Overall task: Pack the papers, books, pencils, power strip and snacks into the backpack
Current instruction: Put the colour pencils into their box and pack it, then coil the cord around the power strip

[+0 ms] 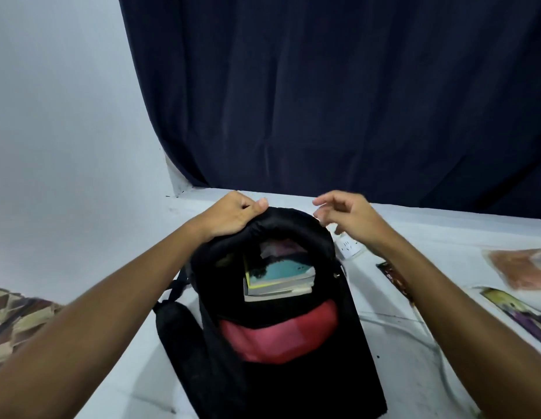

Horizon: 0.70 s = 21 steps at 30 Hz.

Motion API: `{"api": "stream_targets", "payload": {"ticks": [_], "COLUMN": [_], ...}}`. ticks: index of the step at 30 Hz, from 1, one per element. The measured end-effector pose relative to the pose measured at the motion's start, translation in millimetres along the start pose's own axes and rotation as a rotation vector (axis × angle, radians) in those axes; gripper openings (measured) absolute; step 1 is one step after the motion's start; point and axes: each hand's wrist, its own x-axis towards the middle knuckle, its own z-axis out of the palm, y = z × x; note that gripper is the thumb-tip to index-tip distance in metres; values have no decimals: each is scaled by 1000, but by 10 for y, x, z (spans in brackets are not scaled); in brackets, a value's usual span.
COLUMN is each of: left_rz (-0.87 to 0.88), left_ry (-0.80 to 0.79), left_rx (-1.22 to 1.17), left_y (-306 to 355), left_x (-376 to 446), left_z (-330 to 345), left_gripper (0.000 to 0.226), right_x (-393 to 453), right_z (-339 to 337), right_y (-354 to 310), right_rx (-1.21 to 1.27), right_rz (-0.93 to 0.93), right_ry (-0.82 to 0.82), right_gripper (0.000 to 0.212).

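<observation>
Backpack (293,373): we have it standing on the white table (429,382), black, mouth open toward us, a red lining panel (278,331) folded out below the opening.
Step in hand: we judge we are mid-packing, with books stowed and the power strip and snacks still outside.
Left forearm: it reaches in from the lower left, across the table edge, up to the bag's top.
Left hand (233,216): our fingers are curled over the far rim of the backpack, thumb on top, gripping the fabric and holding the mouth open.
Books (278,279): a small stack lies inside the main compartment, a teal cover uppermost; something pale sits behind it, perhaps papers, though the shadow there is too deep for us to be sure.
Pencils: we cannot find them in this view.
Right hand (347,216): it hovers just beyond the bag's right shoulder, fingers loosely spread and holding nothing, somewhat blurred.
Power strip (349,247): white, on the table just under our right hand, partly hidden by the bag, its cable (426,334) trailing toward us.
Snacks (516,267): flat packets lie further right, well apart from the bag.
Next move: we would lower the right hand onto the power strip, gather its cable, and feed both in while the left keeps the mouth wide.
</observation>
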Motion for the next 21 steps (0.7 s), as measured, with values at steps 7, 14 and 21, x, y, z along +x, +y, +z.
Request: {"api": "stream_targets", "payload": {"ticks": [7,14,21], "left_rz": [20,-204,-272], "left_ry": [-161,56,9], "left_rx": [141,-166,306], "left_y": [-203,-263,-643], "left_x": [-375,-866,-974], "left_z": [229,418,933], "left_gripper": [72,50,67], "right_x": [-355,-593,-803], "right_z": [81,-150,5], "right_y": [838,942,964], "right_rx": [-41,51,-102], "right_rz": [42,242,392], "right_ry": [-254,-558,-770], "right_gripper": [42,52,38]}}
